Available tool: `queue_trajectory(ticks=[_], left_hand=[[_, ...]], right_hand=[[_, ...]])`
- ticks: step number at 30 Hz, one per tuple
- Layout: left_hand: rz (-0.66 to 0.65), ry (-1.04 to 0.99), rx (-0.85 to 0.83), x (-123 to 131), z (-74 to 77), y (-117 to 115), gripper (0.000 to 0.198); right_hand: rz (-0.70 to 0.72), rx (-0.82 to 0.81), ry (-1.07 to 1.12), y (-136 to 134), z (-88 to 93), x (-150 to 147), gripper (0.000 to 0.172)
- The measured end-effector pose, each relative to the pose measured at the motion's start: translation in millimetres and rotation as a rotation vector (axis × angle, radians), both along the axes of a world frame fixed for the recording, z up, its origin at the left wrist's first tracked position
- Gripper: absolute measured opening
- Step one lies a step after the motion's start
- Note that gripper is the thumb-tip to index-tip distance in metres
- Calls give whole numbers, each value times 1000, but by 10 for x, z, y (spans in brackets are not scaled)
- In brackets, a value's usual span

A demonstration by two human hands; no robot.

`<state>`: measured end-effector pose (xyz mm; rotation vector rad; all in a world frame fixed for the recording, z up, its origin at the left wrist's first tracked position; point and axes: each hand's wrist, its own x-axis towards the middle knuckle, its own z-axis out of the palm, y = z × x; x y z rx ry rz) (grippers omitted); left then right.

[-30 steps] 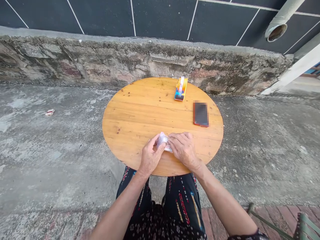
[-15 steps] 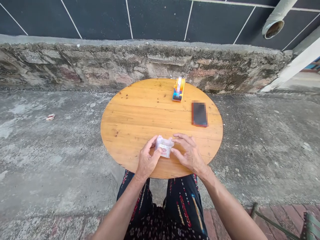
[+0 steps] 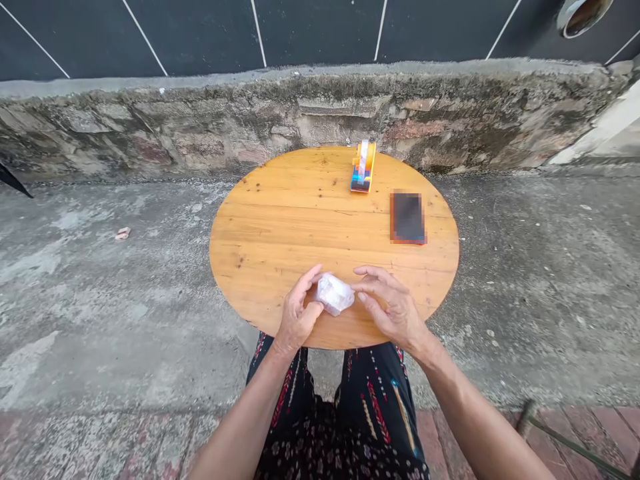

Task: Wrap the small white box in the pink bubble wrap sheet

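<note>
A small whitish, translucent packet (image 3: pixel 335 294) sits near the front edge of the round wooden table (image 3: pixel 280 230), between my two hands. At its left side is my left hand (image 3: pixel 302 312), thumb and fingers curved around its left end and holding it. My right hand (image 3: pixel 390 307) is at the packet's right end, fingertips touching or almost touching it, with thumb and fingers apart. The packet's underside is hidden.
A yellow and blue tape dispenser (image 3: pixel 363 168) stands at the table's back. In front of it, to the right, lies a dark, blurred-out flat object (image 3: pixel 409 218). Beyond the table runs a low stone wall (image 3: pixel 225 127). A small crumpled wrapper (image 3: pixel 123 233) lies on the concrete at left.
The packet has turned, so its red print no longer shows and a whitish face is up. My right hand's fingers stay spread beside it. The whole view has shifted slightly.
</note>
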<state>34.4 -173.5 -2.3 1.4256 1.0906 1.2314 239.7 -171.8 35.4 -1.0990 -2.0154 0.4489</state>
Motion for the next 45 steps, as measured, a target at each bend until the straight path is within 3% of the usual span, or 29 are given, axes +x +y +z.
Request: queue_trajectory(ticks=[12,22,29,37,45], left_hand=[[-12,-4,0,3,-7,-2,68],[-17,19,39,-5,-45,21,73],[-17,8,44,9,-59,22,72],[14,61,73,5,-87,22,68],[25,67,75,16,-71,34,69]], right_hand=[[127,45,-39,106,5,-24,22],[293,47,-356,262,300,-153,35],[334,137,-434,280,328,-208,29],[401,94,-535,352,493,-282,19],[413,101,-509,392,479,-286,13]])
